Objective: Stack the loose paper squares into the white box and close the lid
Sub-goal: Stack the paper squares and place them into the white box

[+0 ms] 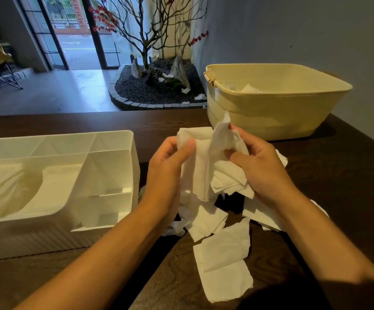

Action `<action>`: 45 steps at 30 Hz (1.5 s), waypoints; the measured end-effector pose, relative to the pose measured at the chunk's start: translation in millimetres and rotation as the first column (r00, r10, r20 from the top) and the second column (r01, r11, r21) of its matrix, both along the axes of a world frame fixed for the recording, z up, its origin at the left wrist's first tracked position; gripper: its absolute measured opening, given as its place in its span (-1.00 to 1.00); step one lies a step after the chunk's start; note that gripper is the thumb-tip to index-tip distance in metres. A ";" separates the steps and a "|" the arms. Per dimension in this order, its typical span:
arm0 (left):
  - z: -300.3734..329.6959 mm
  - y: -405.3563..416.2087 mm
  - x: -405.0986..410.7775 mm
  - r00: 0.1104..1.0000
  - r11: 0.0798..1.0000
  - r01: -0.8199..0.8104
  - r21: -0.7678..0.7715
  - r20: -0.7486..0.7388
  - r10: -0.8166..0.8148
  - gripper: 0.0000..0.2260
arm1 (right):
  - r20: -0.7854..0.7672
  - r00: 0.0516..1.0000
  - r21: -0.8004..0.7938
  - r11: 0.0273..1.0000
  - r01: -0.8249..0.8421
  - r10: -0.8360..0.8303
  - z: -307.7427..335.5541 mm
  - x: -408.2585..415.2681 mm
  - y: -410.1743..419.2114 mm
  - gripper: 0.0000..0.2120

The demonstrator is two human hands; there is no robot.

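Both my hands hold a bundle of white paper squares [206,166] above the dark table. My left hand [168,166] grips the bundle's left side with the thumb on top. My right hand [257,166] pinches the right side, and one sheet sticks up between the hands. More loose paper squares [224,260] lie scattered on the table under and in front of my hands. The white box [123,139] stands open at the left, with dividers inside and some paper in its left part. Its lid is not clearly seen.
A large cream plastic tub [277,108] with paper in it stands at the back right of the dark wooden table [338,175]. Beyond the table lie a floor, an indoor rock garden with a bare tree [150,52], and glass doors.
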State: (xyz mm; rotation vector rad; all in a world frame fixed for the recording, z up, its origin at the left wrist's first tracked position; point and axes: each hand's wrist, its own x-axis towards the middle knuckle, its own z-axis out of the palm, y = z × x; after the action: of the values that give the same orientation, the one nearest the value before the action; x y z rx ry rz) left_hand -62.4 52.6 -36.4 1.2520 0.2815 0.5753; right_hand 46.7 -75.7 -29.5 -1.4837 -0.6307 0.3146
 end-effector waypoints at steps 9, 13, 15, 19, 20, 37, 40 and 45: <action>9.8 3.2 -0.2 0.998 0.879 0.000 -0.476 -0.057 -0.031 -0.78 | 0.165 0.985 -0.045 0.998 0.049 -0.041 1.3 -1.3 -1.2 -0.68; 12.8 3.9 -0.7 0.994 0.881 -0.046 -0.472 -0.108 -0.006 -0.71 | 0.167 0.984 -0.035 0.997 0.066 -0.059 2.5 -1.9 -1.9 -0.76; 13.2 2.4 -0.8 0.991 0.915 -0.018 -0.403 -0.131 -0.038 -0.75 | 0.157 0.985 -0.036 0.997 0.071 -0.064 2.5 -3.0 -2.3 -0.79; 7.8 -2.2 -1.0 0.964 0.963 0.083 -0.257 -0.224 -0.143 -0.76 | 0.157 0.985 -0.015 0.997 0.081 -0.077 3.8 -3.3 -2.4 -0.74; 5.5 -2.8 -0.7 0.962 0.966 0.090 -0.242 -0.230 -0.147 -0.76 | 0.154 0.985 -0.013 0.997 0.079 -0.076 4.2 -3.2 -2.6 -0.72; -0.3 -12.0 0.3 0.971 0.906 0.051 -0.421 -0.190 -0.143 -0.79 | 0.139 0.979 -0.114 0.984 -0.134 0.149 2.4 -13.3 -0.2 -0.76; -4.3 -9.3 1.8 0.970 0.932 0.008 -0.361 -0.224 -0.096 -0.82 | 0.173 0.975 -0.122 0.985 -0.121 0.142 2.3 -13.2 -0.4 -0.78; -4.9 3.6 5.2 0.978 0.959 -0.119 -0.258 -0.195 0.069 -0.85 | 0.201 0.968 -0.170 0.979 -0.113 0.147 5.4 -9.2 -3.4 -0.87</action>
State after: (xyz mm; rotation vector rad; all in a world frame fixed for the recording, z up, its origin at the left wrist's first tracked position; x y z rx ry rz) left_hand -57.3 56.2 -41.4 1.0323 0.5592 0.4849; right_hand 37.5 -79.1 -24.0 -1.6442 -0.8949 0.3145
